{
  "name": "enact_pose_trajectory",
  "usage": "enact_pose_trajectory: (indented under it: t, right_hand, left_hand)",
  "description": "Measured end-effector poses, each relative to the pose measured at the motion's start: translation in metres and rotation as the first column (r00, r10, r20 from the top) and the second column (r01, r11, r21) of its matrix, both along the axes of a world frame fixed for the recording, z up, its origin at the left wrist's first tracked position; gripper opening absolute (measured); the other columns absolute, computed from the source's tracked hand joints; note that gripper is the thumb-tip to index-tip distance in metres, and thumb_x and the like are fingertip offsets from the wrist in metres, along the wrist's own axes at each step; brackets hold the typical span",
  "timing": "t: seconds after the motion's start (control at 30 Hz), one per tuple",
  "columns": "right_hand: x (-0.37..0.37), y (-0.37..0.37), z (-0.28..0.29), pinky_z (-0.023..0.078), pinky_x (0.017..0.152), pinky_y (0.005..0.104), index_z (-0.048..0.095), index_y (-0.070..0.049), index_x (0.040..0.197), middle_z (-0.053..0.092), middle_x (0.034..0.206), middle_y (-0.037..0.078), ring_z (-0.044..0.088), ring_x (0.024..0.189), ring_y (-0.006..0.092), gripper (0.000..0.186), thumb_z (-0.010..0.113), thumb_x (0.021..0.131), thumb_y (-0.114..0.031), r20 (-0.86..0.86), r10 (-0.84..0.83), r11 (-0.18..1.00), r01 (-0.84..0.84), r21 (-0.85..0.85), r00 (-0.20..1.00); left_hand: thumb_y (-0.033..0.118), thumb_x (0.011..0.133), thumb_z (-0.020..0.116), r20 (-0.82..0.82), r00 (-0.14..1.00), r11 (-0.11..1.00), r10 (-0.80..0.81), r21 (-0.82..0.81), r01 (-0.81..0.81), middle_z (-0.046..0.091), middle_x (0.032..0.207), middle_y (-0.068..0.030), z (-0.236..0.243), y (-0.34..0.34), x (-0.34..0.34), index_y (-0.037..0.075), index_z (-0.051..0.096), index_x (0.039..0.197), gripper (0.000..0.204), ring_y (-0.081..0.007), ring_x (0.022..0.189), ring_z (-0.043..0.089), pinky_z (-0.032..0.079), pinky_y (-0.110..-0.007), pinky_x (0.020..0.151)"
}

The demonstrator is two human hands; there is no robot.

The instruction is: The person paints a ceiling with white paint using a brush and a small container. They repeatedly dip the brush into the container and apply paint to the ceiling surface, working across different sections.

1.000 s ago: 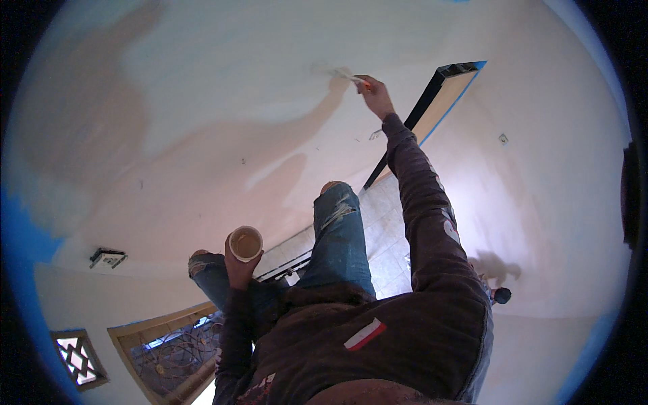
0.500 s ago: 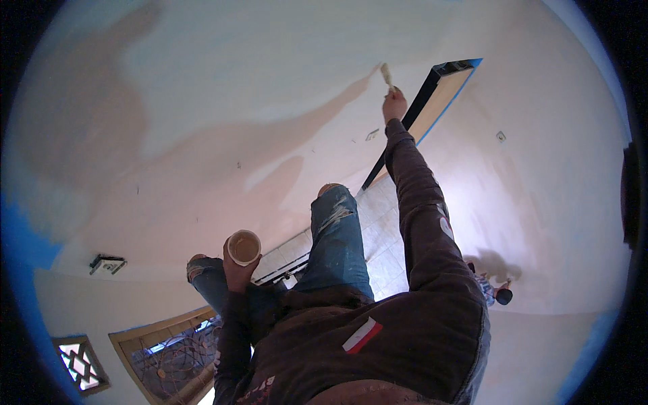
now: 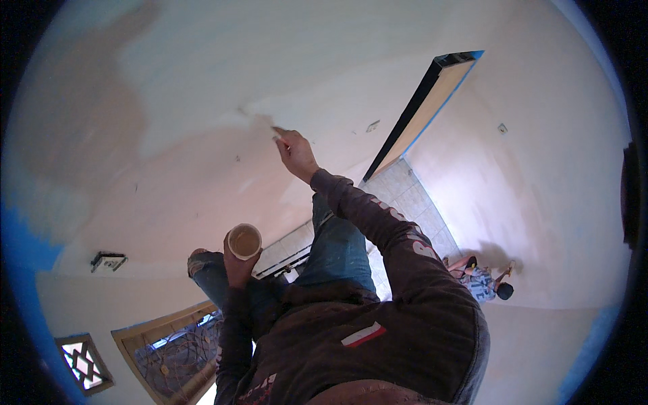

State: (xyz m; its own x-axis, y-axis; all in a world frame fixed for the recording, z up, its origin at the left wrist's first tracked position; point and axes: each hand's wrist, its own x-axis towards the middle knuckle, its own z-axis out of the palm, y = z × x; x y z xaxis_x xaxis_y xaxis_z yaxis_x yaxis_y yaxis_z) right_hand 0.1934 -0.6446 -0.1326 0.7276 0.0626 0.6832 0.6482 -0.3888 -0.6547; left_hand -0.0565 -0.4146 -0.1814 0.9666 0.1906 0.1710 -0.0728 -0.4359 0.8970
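My left hand [image 3: 237, 271] is wrapped round a pale cup [image 3: 244, 241] of light brown paint, held upright low in front of me, close to my left knee. In my right hand [image 3: 295, 155] a small paintbrush [image 3: 277, 129] is gripped. Its bristles are at the wall [image 3: 196, 175], near the border between a pinkish-beige area and a paler, bluish-white area; whether they touch is hard to tell. A small faint mark shows on the pale area just beyond the brush. Fingers hide most of the brush handle.
Right of my arm stands a door frame [image 3: 422, 101] edged in black, with blue tape. Wall sockets [image 3: 372, 126] and an open socket box [image 3: 109, 261] interrupt the wall. A wooden window [image 3: 172, 351] lies lower left. Another person [image 3: 482, 283] works at the right wall. Tiled floor [image 3: 398, 192] shows below.
My right hand has swung left and nearer with the paintbrush, away from the door frame, and the elbow is more bent. The cup has barely moved. More of the other person shows.
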Motion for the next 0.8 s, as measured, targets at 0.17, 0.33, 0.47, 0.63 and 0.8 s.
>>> enact_pose_trajectory:
  t: [0.17,0.33,0.47,0.63,0.8]
  right_hand:
    - [0.011,-0.009,0.026,0.052,0.073,0.0410,0.066,-0.007,0.122,0.067,0.089,0.018,0.062,0.081,0.0322,0.028,0.062,0.096,-0.016,-0.080,0.163,0.971,-0.175,-0.166,0.983]
    - [0.077,-0.067,0.035,0.054,0.068,0.0278,0.068,-0.006,0.122,0.071,0.096,0.009,0.062,0.076,0.0113,0.026,0.063,0.096,-0.010,-0.110,0.039,0.996,-0.048,-0.081,0.993]
    - [0.098,-0.126,0.040,0.053,0.071,0.0268,0.068,-0.006,0.123,0.069,0.087,0.004,0.061,0.079,0.0088,0.027,0.061,0.097,-0.012,-0.167,0.029,0.998,-0.020,0.055,0.986]
    - [0.106,-0.182,0.046,0.049,0.068,0.0236,0.067,-0.002,0.120,0.062,0.079,-0.001,0.056,0.073,0.0071,0.026,0.060,0.100,-0.017,-0.195,-0.138,0.985,0.155,0.078,0.971]
    - [0.103,-0.203,0.035,0.048,0.061,0.0309,0.068,-0.002,0.117,0.063,0.073,0.004,0.059,0.066,0.0130,0.027,0.059,0.099,-0.020,-0.126,-0.423,0.866,0.442,0.234,0.897]
  left_hand:
    - [0.018,0.068,0.090,0.029,1.000,1.000,0.012,-0.023,-0.011,0.060,0.128,-0.0148,-0.005,0.003,0.000,0.003,0.048,0.134,0.080,-0.0289,0.120,0.059,0.048,-0.040,0.101]
    - [0.017,0.067,0.090,0.037,0.999,0.999,0.021,-0.046,-0.019,0.060,0.127,-0.0149,-0.008,0.006,0.000,0.003,0.048,0.134,0.081,-0.0287,0.120,0.059,0.048,-0.041,0.102]
    - [0.017,0.067,0.090,0.041,0.999,0.996,0.013,-0.086,-0.009,0.060,0.127,-0.0149,-0.008,0.004,0.000,0.003,0.048,0.134,0.081,-0.0290,0.120,0.059,0.048,-0.041,0.102]
    - [0.024,0.067,0.094,-0.070,0.998,0.999,0.009,-0.044,-0.012,0.061,0.126,-0.0161,0.002,0.001,-0.002,0.004,0.049,0.135,0.084,-0.0288,0.116,0.060,0.052,-0.041,0.096]
    - [0.023,0.068,0.093,-0.005,1.000,0.999,0.001,0.037,0.000,0.060,0.127,-0.0151,0.001,0.003,-0.001,0.005,0.048,0.135,0.082,-0.0289,0.118,0.059,0.051,-0.041,0.097]
